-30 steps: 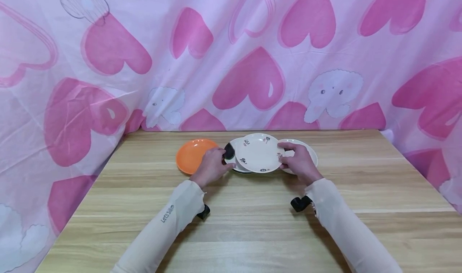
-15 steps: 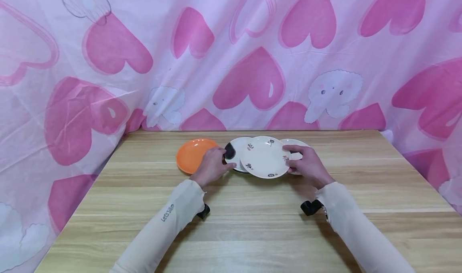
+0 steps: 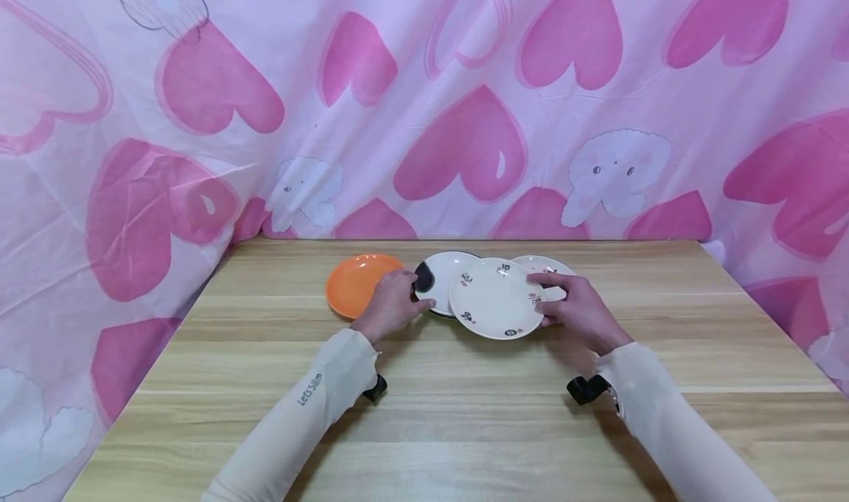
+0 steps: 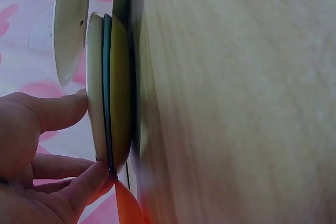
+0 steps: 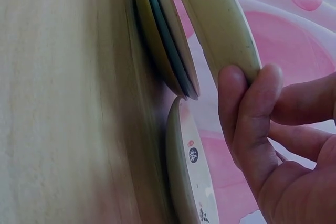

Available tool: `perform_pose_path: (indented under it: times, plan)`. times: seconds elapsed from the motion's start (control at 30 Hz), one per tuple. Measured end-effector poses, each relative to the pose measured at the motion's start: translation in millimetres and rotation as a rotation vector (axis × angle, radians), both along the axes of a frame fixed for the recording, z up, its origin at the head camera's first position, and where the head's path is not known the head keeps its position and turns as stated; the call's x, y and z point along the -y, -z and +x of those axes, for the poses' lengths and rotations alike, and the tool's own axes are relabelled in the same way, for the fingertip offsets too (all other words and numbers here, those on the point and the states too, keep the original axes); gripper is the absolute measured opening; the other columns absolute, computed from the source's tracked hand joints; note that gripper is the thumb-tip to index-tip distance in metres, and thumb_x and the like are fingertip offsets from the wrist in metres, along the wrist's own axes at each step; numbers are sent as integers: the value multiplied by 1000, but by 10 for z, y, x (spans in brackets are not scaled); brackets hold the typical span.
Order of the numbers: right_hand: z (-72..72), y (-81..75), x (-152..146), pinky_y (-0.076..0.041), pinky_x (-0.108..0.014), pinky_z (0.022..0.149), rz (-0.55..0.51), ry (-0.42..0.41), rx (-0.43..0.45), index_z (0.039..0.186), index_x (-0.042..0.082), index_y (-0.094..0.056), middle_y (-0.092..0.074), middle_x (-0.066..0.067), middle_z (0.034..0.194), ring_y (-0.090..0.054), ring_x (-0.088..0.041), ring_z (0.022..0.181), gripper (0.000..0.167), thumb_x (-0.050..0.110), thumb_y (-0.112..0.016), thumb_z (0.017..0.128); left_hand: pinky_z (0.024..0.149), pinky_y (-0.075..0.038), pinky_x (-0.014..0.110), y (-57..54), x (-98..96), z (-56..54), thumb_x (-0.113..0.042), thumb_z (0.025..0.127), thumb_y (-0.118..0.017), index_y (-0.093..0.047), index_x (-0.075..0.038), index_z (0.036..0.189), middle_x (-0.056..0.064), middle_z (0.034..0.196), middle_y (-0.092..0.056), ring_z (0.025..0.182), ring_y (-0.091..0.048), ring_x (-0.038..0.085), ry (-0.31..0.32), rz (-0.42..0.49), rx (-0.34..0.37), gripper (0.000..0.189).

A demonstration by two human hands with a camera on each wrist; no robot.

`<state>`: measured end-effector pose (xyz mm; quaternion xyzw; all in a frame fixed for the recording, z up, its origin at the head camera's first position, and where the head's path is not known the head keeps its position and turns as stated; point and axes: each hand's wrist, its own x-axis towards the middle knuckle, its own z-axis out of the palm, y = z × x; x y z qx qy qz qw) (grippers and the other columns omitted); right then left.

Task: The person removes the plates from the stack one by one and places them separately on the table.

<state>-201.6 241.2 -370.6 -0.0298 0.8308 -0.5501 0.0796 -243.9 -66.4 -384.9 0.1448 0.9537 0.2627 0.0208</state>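
My right hand (image 3: 573, 307) pinches the right rim of a white plate (image 3: 496, 299) with small printed motifs. In the right wrist view this raised plate (image 5: 220, 19) shows its underside, apart from the stack. My left hand (image 3: 391, 303) is at the left edge of a stack of plates (image 3: 444, 270), its thumb and fingers on the rims. The top plate of that stack is white with a black patch. From the side, the left wrist view shows a cream plate (image 4: 96, 93), a dark teal plate (image 4: 107, 77) and a yellow plate (image 4: 121, 98).
An orange plate (image 3: 354, 284) lies left of the stack, partly behind my left hand. Another white plate (image 3: 540, 264) with printed motifs lies to the right, partly covered by the held plate. All stand toward the back of the wooden table (image 3: 464, 428), before a pink heart-patterned cloth (image 3: 458, 148).
My right hand has moved right and toward me with the printed white plate, uncovering more of the stack's top plate. My left hand has stayed at the stack.
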Motion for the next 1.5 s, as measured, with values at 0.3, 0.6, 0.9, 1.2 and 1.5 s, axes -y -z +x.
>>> perform_pose_path:
  times: [0.3, 0.6, 0.9, 1.2, 1.5]
  plan:
    - [51, -4, -58, -58, -24, 65, 24, -29, -3, 143, -3, -50, -36, -22, 153, -61, -8, 68, 54, -4, -60, 89, 91, -52, 39, 12, -1, 7, -32, 89, -77, -68, 1, 114, 16, 121, -66, 107, -59, 26, -5, 10, 4, 42]
    - [82, -2, -97, -57, -25, 64, 17, -43, -6, 142, -5, -50, -43, -25, 143, -59, -9, 64, 54, -6, -59, 88, 90, -52, 38, 18, -6, 9, -31, 88, -77, -69, 1, 111, 15, 118, -67, 104, -59, 26, -1, 16, -20, 40]
    - [92, 8, -87, -56, -24, 62, -24, -65, -3, 141, -9, -49, -47, -29, 137, -59, -8, 66, 55, -9, -58, 87, 87, -52, 37, 41, -3, 5, -30, 88, -77, -70, 0, 108, 14, 114, -68, 100, -59, 24, -3, 30, -28, 37]
    - [115, 13, -127, -55, -23, 62, -19, -81, 1, 141, -8, -50, -47, -28, 135, -60, -7, 70, 53, -7, -58, 89, 91, -52, 39, 32, -10, 8, -29, 89, -77, -69, 2, 114, 16, 119, -67, 105, -59, 26, -7, 39, -19, 41]
    - [168, -3, -151, -55, -25, 63, 3, -96, -1, 142, -4, -51, -45, -24, 140, -59, -8, 70, 53, -4, -60, 89, 96, -52, 40, 32, -12, 8, -30, 89, -76, -67, 2, 121, 17, 125, -66, 112, -60, 28, -13, 35, -12, 46]
